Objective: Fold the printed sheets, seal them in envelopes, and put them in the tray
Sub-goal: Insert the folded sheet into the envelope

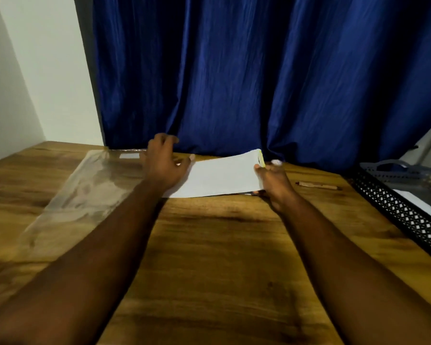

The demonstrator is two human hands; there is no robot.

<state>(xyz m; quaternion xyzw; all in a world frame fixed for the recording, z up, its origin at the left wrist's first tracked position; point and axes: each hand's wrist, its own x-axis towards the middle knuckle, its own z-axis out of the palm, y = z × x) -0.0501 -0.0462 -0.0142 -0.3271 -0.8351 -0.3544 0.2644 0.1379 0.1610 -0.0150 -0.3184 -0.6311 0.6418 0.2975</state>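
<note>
A white envelope (222, 176) lies at the far middle of the wooden table (209, 257), its right end lifted off the wood. My right hand (275, 184) grips that raised right end, thumb on top. My left hand (161, 165) rests on the envelope's left end with fingers spread, pressing it down. A clear plastic sleeve (85, 190) lies flat to the left. The black perforated tray (398, 210) stands at the right edge with a white sheet inside.
A blue curtain (259, 78) hangs right behind the table's far edge. A small brown pen-like stick (317, 186) lies between the envelope and the tray. A pale wall stands at the left.
</note>
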